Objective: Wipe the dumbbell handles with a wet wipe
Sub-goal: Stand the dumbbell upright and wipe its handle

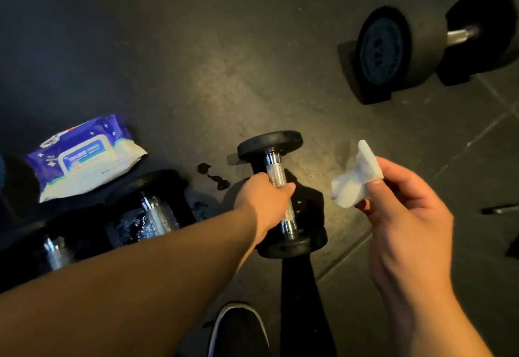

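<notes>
The person's left hand reaches down to a small dumbbell lying on the dark floor, its fingers curled round the knurled metal handle between the two black end weights. The right hand is raised off to the side, well clear of that dumbbell, pinching a crumpled white wet wipe between thumb and fingertips; the wipe touches nothing but the hand. To the left, partly hidden behind the outstretched forearm, a second dumbbell lies on the floor with its chrome handle showing and shiny wet patches around it, and a third dumbbell sits further left in deep shadow. Beyond those, a blue and white pack of wipes lies flat on the floor with its lid facing up. A few small dark blots mark the floor between the pack and the gripped dumbbell. A much larger dumbbell rests far off at the upper right. The toe of a dark shoe with a white sole edge shows at the bottom.
</notes>
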The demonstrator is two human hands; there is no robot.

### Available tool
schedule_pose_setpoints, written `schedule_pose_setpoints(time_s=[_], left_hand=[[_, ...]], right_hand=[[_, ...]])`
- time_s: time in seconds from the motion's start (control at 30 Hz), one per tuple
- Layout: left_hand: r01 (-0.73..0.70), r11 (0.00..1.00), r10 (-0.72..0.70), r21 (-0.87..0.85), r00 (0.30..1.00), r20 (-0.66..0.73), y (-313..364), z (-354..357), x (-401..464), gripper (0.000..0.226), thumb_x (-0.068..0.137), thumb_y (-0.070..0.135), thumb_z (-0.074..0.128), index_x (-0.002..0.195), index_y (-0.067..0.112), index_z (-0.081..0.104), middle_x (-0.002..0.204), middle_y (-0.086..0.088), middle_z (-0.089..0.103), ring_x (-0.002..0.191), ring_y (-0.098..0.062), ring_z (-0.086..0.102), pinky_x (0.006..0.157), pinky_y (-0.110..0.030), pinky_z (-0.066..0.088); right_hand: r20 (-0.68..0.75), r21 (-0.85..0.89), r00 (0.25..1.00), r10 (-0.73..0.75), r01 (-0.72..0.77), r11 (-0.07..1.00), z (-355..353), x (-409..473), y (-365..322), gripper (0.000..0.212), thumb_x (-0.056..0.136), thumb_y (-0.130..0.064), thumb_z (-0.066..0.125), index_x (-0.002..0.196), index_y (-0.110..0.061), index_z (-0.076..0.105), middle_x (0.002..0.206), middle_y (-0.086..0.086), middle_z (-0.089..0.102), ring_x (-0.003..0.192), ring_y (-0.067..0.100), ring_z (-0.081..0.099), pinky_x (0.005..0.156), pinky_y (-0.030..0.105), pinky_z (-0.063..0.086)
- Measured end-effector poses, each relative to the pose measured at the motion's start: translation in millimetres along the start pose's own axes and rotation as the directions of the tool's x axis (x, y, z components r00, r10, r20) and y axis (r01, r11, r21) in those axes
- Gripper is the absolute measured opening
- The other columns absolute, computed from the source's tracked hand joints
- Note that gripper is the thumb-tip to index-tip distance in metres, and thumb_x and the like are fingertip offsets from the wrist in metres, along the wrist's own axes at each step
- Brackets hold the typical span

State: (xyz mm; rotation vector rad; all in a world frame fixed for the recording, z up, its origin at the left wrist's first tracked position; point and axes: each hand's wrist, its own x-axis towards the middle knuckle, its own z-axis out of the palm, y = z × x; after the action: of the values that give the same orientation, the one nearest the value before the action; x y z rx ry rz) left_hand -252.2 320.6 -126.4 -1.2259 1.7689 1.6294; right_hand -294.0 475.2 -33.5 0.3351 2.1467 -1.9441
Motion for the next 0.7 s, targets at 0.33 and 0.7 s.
schedule_pose_setpoints(time_s=[0.33, 0.7], left_hand=[[-0.278, 0.801, 0.199, 0.531, 0.959, 0.202, 78, 101, -17, 0.025, 0.091, 0.037, 0.061, 0.103, 0.016, 0.067, 0.099, -0.010, 0.069, 0.084, -0.033, 0.061, 0.068, -0.034, 0.045], [-0.426, 0.486, 0.258, 0.763, 0.904, 0.340, 79, 138, -8, 0.031, 0.095, 0.042, 0.062, 0.115, 0.019, 0.063, 0.107, -0.009, 0.068, 0.097, -0.032, 0.065, 0.073, -0.036, 0.047]], right_hand=[[-0.163, 0.053, 0.986, -0.034, 0.043, 0.998, -55, 16, -30, 0.018, 0.090, -0.013, 0.071, 0.107, -0.016, 0.077, 0.106, 0.011, 0.074, 0.100, 0.034, 0.067, 0.088, 0.047, 0.051], [-0.288, 0.136, 0.957, 0.033, 0.007, 0.991, -84, 30, -24, 0.022, 0.093, -0.002, 0.062, 0.108, -0.013, 0.075, 0.098, 0.002, 0.075, 0.094, 0.020, 0.070, 0.077, 0.034, 0.052]])
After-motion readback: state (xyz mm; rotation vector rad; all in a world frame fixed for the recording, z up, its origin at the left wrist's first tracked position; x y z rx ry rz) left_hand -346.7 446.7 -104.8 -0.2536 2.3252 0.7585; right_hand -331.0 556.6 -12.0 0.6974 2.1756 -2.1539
